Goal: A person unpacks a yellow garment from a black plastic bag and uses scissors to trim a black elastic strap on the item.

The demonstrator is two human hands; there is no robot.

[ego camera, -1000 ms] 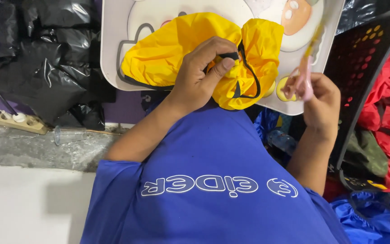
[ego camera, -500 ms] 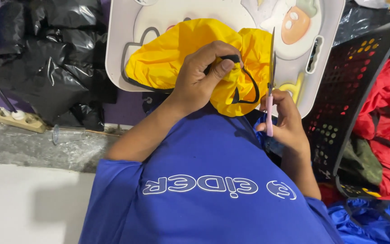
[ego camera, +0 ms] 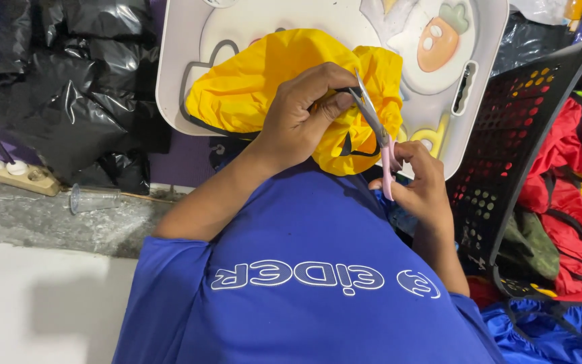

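A bunched yellow cloth [ego camera: 250, 84] with black trim lies on a white tray [ego camera: 180, 81] printed with cartoon shapes. My left hand [ego camera: 301, 118] pinches a fold of the cloth near its black edging. In my right hand [ego camera: 422, 185] are pink-handled scissors [ego camera: 375, 128]. Their metal blades point up and left, with the tips right at my left fingertips and the pinched fold. My blue shirt [ego camera: 318, 283] fills the lower part of the view.
A black perforated plastic basket [ego camera: 513, 148] stands to the right, with red cloth [ego camera: 574, 175] and blue cloth [ego camera: 547, 330] beyond and below it. Black plastic bags [ego camera: 69, 101] lie at the left. A clear plastic cup [ego camera: 92, 199] and a wooden board [ego camera: 15, 176] sit below the bags.
My right hand has brought the scissors from the right side of the tray leftward to the yellow cloth. The blades now meet the fold that my left hand holds.
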